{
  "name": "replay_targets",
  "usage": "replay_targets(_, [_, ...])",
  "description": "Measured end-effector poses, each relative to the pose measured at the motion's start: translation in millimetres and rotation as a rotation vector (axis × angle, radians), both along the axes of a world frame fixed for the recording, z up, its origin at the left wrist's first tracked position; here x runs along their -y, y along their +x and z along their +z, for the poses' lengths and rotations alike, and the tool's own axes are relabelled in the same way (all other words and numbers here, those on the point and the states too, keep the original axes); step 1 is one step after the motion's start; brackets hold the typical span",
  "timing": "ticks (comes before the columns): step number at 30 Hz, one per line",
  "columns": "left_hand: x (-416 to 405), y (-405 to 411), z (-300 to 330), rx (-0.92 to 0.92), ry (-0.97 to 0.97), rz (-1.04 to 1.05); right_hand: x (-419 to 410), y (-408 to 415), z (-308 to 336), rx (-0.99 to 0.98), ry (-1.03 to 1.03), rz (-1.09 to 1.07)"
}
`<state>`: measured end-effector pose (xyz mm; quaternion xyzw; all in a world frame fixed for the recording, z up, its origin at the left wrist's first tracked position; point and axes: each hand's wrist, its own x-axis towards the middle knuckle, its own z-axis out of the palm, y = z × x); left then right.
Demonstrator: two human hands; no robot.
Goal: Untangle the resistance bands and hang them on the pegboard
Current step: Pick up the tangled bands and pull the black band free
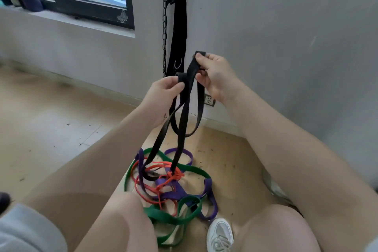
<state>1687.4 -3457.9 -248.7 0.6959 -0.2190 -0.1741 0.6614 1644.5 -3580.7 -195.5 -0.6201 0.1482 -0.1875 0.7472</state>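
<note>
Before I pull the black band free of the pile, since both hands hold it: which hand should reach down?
Probably the left hand: it grips the black band lower, nearer the pile. The right hand pinches the top loop.

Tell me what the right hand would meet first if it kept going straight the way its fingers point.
Probably the black band that the right hand already pinches. Its fingers point left; past the band lies the left hand, though depth is unclear.
</note>
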Motion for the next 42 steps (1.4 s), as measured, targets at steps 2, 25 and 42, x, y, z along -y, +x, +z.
replay_targets(2, [-1.5, -1.8, 3.1, -0.078, -0.037, -0.093, 4.1, 0.3, 4.7, 0.024, 0.048, -0.017])
replay_targets(25, [34.9, -6.9, 16.5, -0.609, -0.497, 0.106, -37.2, -45.1, -175.9, -0.325, -0.472, 0.077])
replay_targets(42, [-1.0, -2.5, -150.9, -0.123, 0.193, -0.24, 21.0, -3.4, -130.9, -0.183, 0.307, 0.039])
